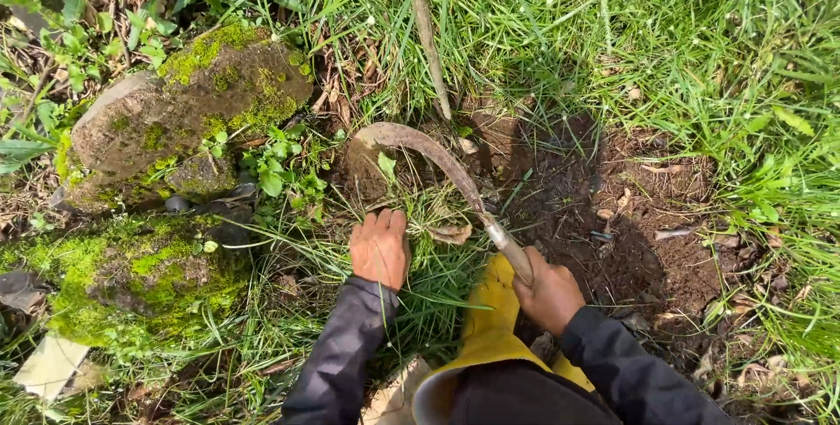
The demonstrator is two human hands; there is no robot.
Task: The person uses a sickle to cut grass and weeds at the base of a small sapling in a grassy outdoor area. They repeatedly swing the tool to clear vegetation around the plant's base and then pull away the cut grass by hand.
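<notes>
My right hand [549, 292] grips the wooden handle of a rusty curved sickle [429, 155]. Its blade arcs up and to the left, with the tip near a clump of soil and roots. My left hand [380, 247] is closed over a tuft of long grass [411, 215] just below the blade's curve. Both arms wear dark sleeves. A yellow rubber boot [490, 320] shows between my hands, low in the view.
Two mossy rocks [188, 110] [122, 276] lie at the left. A thin bare stem [424, 31] rises above the blade. Bare dug soil [630, 224] spreads at the right, ringed by tall grass [744, 57]. A pale flat scrap [48, 364] lies at bottom left.
</notes>
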